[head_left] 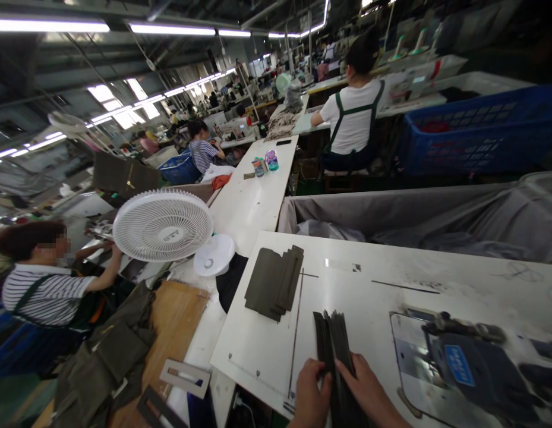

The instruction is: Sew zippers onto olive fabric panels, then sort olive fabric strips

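Note:
A bundle of dark fabric strips [337, 339] stretches over the near edge of the white sewing table [347, 285]. My left hand [312, 389] has its fingers curled against the bundle's left side, the thumb pressed to the cloth. From the right, my right hand [367, 383] grips the same bundle, which is split into two parts along its length. The lower end runs down between my wrists and out of view. Beyond it to the left lies a stack of olive-green fabric pieces [272, 282], apart from both hands.
A sewing machine [472, 362] is set into the table at right. A white fan [163, 226] stands at left, near a seated co-worker in a striped shirt [53, 297]. Grey cloth lines a bin [391, 211] behind the table. Blue baskets [480, 142] stand farther back.

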The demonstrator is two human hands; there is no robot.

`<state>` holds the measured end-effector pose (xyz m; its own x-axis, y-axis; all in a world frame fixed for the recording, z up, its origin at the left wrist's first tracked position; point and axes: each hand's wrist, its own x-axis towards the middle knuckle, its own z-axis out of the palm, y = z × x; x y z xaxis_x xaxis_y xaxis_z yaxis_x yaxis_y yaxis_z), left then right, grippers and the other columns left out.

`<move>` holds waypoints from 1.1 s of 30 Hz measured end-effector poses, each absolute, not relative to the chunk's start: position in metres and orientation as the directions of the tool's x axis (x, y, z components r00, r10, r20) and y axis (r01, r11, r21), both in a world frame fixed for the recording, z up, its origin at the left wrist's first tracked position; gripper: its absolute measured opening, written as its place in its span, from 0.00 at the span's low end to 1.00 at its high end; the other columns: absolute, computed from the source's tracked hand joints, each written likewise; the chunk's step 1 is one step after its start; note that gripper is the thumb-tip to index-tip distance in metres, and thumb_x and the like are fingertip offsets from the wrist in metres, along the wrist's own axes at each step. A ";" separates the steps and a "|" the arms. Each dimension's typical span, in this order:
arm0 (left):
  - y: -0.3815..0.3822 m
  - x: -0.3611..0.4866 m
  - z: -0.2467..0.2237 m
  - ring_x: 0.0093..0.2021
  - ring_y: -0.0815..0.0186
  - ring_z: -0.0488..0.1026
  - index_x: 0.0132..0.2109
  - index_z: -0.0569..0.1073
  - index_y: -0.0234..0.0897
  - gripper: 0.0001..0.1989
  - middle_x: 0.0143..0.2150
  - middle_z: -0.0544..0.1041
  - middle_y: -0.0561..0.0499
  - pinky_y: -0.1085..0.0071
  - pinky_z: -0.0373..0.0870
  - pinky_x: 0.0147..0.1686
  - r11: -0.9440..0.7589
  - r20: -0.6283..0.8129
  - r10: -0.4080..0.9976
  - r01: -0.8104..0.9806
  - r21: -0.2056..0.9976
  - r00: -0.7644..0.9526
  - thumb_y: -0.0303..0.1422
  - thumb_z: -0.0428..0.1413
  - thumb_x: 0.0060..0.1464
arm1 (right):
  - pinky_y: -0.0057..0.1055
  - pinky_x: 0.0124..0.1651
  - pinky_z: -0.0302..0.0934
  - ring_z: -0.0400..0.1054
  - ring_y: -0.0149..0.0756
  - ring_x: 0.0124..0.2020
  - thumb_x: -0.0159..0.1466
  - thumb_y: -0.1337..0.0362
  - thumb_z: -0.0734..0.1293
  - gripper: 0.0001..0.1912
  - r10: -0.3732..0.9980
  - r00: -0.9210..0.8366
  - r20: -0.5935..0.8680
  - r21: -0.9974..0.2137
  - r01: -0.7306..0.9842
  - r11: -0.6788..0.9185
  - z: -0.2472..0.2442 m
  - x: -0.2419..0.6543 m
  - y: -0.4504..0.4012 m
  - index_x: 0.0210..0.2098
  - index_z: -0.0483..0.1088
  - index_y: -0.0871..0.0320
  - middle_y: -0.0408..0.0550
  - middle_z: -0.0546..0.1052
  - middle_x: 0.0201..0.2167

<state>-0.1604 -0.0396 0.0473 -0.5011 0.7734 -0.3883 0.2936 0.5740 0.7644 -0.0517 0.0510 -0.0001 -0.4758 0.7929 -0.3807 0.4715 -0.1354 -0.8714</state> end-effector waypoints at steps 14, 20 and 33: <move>-0.039 -0.153 0.050 0.39 0.64 0.69 0.39 0.73 0.33 0.10 0.37 0.73 0.47 0.70 0.64 0.43 0.613 -0.374 0.749 0.359 0.704 -0.546 0.21 0.50 0.51 | 0.44 0.48 0.60 0.68 0.51 0.40 0.53 0.44 0.57 0.24 0.803 -0.468 -0.369 -0.866 0.487 -0.114 0.005 -0.050 0.052 0.33 0.65 0.59 0.56 0.72 0.32; -0.038 -0.154 0.052 0.38 0.64 0.69 0.39 0.72 0.34 0.10 0.36 0.72 0.49 0.70 0.64 0.42 0.621 -0.379 0.745 0.363 0.694 -0.550 0.22 0.49 0.51 | 0.43 0.47 0.60 0.68 0.49 0.40 0.53 0.45 0.57 0.21 0.820 -0.457 -0.345 -0.869 0.486 -0.094 0.006 -0.052 0.051 0.31 0.65 0.57 0.54 0.72 0.31; -0.039 -0.153 0.051 0.38 0.64 0.69 0.39 0.72 0.36 0.10 0.37 0.73 0.49 0.70 0.65 0.41 0.620 -0.377 0.745 0.363 0.696 -0.550 0.22 0.49 0.51 | 0.41 0.48 0.61 0.68 0.48 0.40 0.54 0.48 0.57 0.19 0.835 -0.453 -0.313 -0.860 0.508 -0.047 0.004 -0.052 0.045 0.34 0.64 0.56 0.53 0.71 0.32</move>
<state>-0.1529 -0.0392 0.0508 -0.5502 0.7451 -0.3770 0.3629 0.6200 0.6957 -0.0523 0.0455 0.0039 -0.4528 0.8347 -0.3134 0.5079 -0.0474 -0.8601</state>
